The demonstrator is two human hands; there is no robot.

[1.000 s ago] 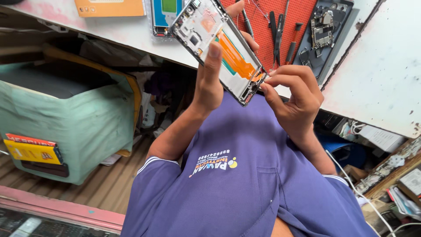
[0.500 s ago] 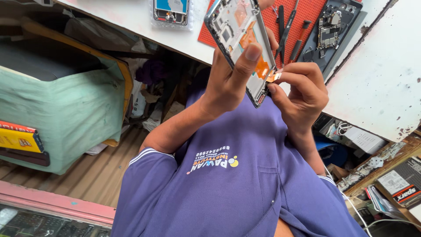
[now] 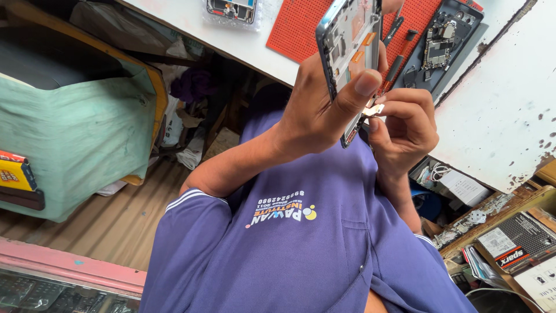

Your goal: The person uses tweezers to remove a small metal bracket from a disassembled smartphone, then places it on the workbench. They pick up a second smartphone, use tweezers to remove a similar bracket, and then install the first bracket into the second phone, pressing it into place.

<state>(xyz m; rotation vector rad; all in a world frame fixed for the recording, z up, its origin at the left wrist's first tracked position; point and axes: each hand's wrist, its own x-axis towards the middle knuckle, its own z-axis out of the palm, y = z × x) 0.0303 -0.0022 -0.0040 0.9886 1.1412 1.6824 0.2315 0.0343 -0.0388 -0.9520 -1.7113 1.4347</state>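
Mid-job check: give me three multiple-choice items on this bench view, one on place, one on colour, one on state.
1. Where does the red mat lie?
A on the floor
B on the white table
C on the person's lap

2. What colour is the shirt?
A purple
B yellow
C black

3. The phone frame is:
A flat on the mat
B sealed in a bag
C held up in the left hand

Answers:
1 B, it rests on the tabletop.
2 A, purple with white sleeve stripes.
3 C, the left fingers wrap it while the right hand pinches a small tab at its edge.
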